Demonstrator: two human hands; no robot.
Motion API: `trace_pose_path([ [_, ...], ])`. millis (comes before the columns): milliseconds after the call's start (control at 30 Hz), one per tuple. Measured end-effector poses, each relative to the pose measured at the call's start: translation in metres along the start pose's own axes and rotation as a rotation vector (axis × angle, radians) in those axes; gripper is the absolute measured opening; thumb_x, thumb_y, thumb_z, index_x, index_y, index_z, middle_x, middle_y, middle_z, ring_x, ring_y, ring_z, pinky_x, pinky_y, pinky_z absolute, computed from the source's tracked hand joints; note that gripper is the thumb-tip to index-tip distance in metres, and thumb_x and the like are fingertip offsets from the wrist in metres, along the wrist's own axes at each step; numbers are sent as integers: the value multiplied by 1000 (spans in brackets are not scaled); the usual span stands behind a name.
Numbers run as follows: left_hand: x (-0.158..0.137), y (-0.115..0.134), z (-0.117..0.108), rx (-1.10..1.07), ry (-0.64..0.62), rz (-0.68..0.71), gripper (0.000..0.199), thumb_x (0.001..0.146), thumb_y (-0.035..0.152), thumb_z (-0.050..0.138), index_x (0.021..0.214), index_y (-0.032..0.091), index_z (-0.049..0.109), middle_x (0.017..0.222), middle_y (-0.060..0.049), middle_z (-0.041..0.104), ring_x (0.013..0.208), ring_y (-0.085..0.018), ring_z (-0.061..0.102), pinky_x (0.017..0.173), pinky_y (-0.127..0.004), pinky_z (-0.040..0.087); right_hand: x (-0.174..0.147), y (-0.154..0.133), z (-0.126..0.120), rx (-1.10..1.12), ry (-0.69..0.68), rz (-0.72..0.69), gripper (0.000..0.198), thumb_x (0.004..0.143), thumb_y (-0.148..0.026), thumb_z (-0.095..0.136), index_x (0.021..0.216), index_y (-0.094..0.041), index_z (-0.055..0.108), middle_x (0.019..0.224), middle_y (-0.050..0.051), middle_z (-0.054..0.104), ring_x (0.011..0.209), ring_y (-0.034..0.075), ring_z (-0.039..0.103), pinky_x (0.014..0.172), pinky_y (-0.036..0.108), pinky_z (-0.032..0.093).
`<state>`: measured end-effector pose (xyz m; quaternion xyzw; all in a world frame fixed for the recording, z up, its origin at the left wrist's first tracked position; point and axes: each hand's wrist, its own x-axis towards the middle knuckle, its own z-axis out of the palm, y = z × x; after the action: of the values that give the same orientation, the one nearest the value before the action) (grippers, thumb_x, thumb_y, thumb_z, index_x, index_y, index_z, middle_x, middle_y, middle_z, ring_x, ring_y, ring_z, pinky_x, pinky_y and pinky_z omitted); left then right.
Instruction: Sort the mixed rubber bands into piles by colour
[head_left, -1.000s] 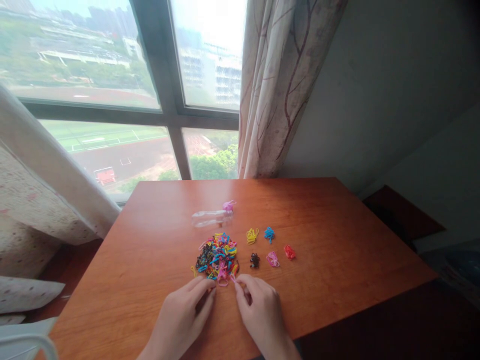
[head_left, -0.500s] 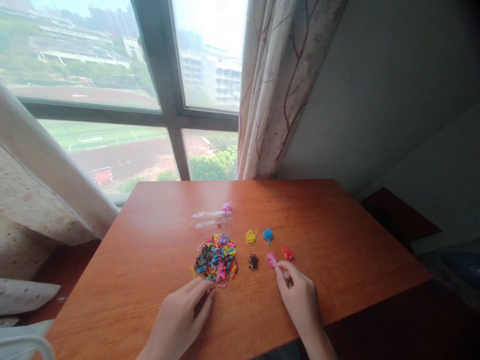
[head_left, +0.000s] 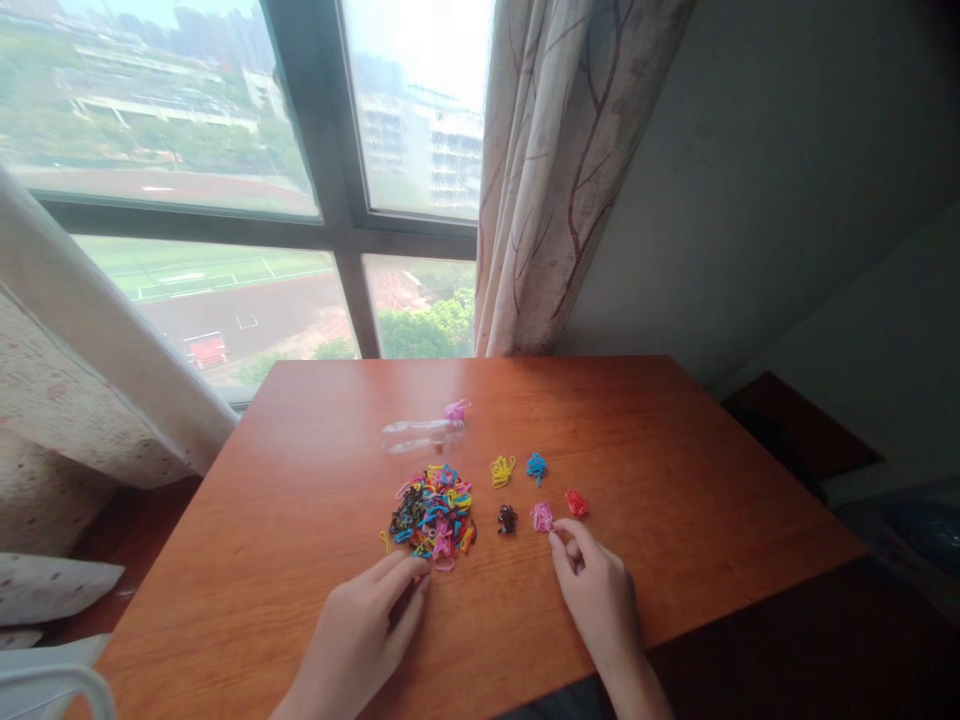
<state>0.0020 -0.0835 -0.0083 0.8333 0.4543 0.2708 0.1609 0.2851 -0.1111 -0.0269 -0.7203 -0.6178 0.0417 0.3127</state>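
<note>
A mixed pile of small coloured rubber bands [head_left: 433, 512] lies on the wooden table. At its near edge rests my left hand [head_left: 371, 610], fingers curled and thumb close to the index finger; whether anything is between them is hidden. My right hand [head_left: 596, 575] is closed in a pinch at the near edge of a small pink bunch of rubber bands [head_left: 541, 516], apparently on a pink band. Around that bunch lie separate heaps: black bands [head_left: 507, 519], yellow bands [head_left: 502, 471], blue bands [head_left: 536, 467] and red bands [head_left: 576, 502].
Behind the mixed pile lies a clear plastic container [head_left: 421, 435], with a pink piece [head_left: 456, 410] at its right end. The table [head_left: 675, 460] reaches back to a window [head_left: 345, 240] and a patterned curtain [head_left: 540, 200]. A white curved rail [head_left: 75, 680] shows at lower left.
The pink bunch looks slightly more gathered near my right fingertips, which have barely shifted. My left hand keeps its place beside the mixed pile. The view has tilted very slightly.
</note>
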Motion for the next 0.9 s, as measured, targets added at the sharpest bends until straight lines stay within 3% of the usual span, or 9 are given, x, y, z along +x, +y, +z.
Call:
trace_pose_path([
  [267,-2,-3,2,3,-43,-18,16,96,23,46,95,26,62,86,0,72,72,-14,71,65,-21,52,-3,-13,1,65,2,-31,37,101,-44,43,90,-20,69,58,-1,58,52,15,58,56,24,38],
  [600,-3,-4,3,-2,-63,-36,18,97,25,45,98,26,62,89,0,72,75,-14,71,68,-21,53,-14,-65,25,94,-153,-188,20,96,-22,48,85,-23,65,67,-2,65,60,13,62,60,24,33],
  [900,-2,-3,2,9,-104,-50,19,98,26,44,98,27,63,90,0,71,76,-14,70,67,-22,52,-7,-84,33,13,-207,-126,4,87,-21,67,87,-24,65,69,-3,67,61,14,62,59,25,28],
])
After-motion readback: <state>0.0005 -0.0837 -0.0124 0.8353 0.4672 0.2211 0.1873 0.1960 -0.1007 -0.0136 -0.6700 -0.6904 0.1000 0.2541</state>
